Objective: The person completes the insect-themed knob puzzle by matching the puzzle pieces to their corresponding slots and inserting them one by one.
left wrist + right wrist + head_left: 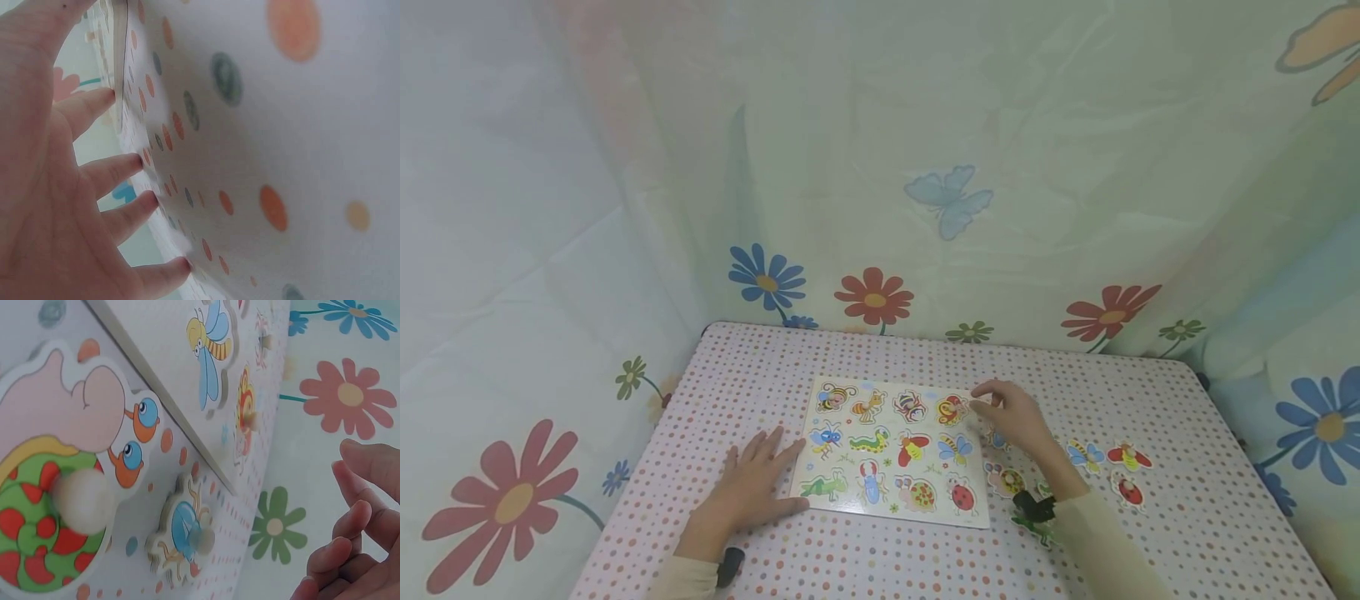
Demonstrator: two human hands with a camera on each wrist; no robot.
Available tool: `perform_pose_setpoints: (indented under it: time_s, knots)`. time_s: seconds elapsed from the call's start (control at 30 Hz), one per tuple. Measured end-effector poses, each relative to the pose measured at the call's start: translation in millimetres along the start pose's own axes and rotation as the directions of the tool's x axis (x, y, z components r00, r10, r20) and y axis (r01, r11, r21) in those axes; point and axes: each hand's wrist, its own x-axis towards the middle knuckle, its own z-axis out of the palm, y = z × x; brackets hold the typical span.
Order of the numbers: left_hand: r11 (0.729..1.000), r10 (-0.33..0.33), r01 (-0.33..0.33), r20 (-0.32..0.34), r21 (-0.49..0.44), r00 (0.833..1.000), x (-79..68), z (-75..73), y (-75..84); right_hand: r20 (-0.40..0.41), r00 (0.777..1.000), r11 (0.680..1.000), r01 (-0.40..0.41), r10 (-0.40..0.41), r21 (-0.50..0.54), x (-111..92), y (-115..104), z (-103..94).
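A wooden insect puzzle board (891,469) lies flat on the table. My left hand (752,483) spreads its fingers at the board's left side; in the left wrist view the fingertips (147,199) rest on the tablecloth, and one digit meets the board's edge. Above the board's far right corner hovers my right hand (1011,417), fingers loosely bent and holding nothing in the right wrist view. Nearest to it is a red-and-yellow butterfly piece (952,410) with a knob, sitting on the board. Beside the board lie a snail piece (69,462) and a blue beetle piece (183,532), both knobbed.
Right of my right forearm are a blue-winged insect piece (1086,455), a red-winged one (1129,456) and a ladybug piece (1127,490). A green piece (1037,530) is partly hidden by the right wrist strap. The dotted tablecloth (850,567) meets a flowered curtain (820,208).
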Motion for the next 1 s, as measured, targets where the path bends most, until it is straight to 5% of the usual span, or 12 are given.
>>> perform_pose_setpoints:
  time_s: [1.0]
  knots:
    - [1.000, 0.008, -0.008, 0.008, -0.004, 1.000, -1.9, -2.8, 1.3, -0.139, 0.983, 0.991, -0.126, 0.118, -0.048, -50.7, 28.5, -56.5]
